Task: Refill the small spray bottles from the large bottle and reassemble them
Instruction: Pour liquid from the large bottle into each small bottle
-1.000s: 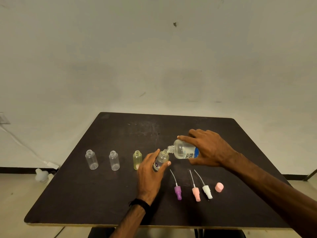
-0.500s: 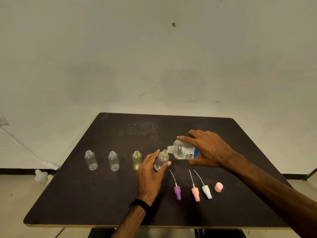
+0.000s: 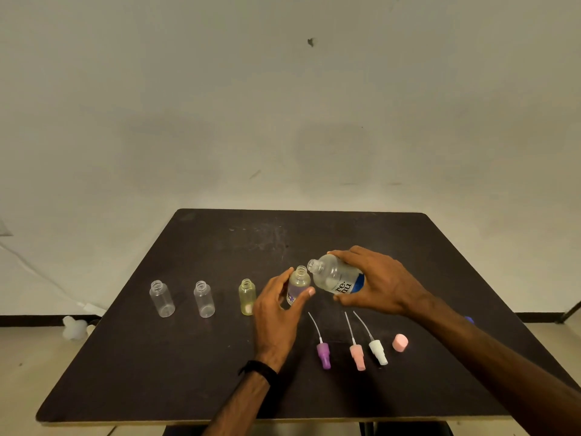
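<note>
Filling stage, mid-desk: left hand point(image 3: 276, 313) wrapped around purple-labelled small bottle point(image 3: 298, 286); right hand point(image 3: 377, 283) clamped on tilted large bottle point(image 3: 334, 276), mouth beside small neck. Left: yellowish bottle point(image 3: 247, 296), two clear bottles point(image 3: 182, 298) apparently empty. Near right: spray heads point(image 3: 355, 354) unattached.
</note>
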Available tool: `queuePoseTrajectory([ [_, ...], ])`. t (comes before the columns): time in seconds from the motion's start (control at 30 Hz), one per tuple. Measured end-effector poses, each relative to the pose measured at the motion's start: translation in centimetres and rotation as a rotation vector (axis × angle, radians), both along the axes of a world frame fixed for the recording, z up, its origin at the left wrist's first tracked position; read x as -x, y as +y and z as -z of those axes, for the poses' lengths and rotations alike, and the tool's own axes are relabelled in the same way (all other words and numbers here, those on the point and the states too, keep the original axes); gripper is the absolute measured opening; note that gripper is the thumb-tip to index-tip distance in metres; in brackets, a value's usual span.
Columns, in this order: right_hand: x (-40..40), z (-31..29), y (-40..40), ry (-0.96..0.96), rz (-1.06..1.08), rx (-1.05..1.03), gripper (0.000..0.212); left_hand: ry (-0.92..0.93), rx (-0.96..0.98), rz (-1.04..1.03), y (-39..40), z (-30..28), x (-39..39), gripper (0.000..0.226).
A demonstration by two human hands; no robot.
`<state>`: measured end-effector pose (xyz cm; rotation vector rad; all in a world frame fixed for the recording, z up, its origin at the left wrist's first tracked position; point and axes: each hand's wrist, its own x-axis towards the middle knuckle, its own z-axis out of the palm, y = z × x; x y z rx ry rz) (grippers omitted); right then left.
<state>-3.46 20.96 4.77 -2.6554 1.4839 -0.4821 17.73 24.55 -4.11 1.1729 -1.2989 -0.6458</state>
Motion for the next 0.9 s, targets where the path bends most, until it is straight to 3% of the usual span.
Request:
queuePoseTrajectory([
  [0.5,4.7,1.8,0.5,-0.752,0.292,-0.145,0.072,0.135,-0.211,-0.016,-1.4,3.6,-0.2,0.056],
  [0.9,7.0,2.1,0.8,-0.87,0.385,-0.153,0.077,0.117,-0.275,-0.024,-1.9,4.4,-0.2,0.062],
])
